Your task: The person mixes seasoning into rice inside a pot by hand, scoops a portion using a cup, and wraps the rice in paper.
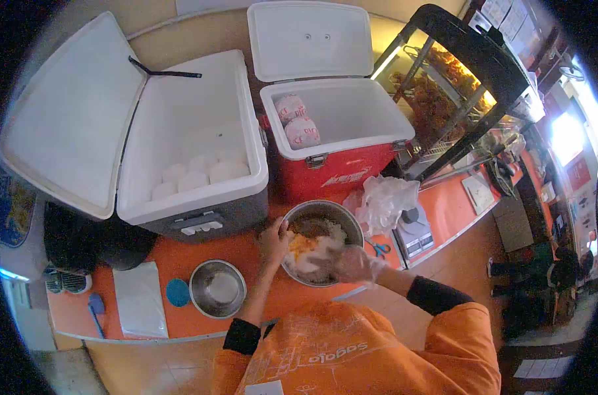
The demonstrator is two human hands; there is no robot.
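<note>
A large metal bowl [357, 225] on the orange counter holds a white, grainy mass that looks like rice, with orange-red seasoning [303, 245] on part of it. At the bowl's left side, my left hand [272, 242] grips the rim. My right hand [359, 265] wears a clear plastic glove and reaches over the right edge into the white mass. Motion smears its fingers, so I cannot make out their position or whether they hold anything.
Behind stand an open grey cooler [200, 204] with white packets and an open red cooler [352, 168] with wrapped bundles. A smaller metal bowl [218, 288] is at left. Plastic bags [391, 197], scissors [379, 249] and a scale [414, 236] are right, near a lit food warmer [437, 99].
</note>
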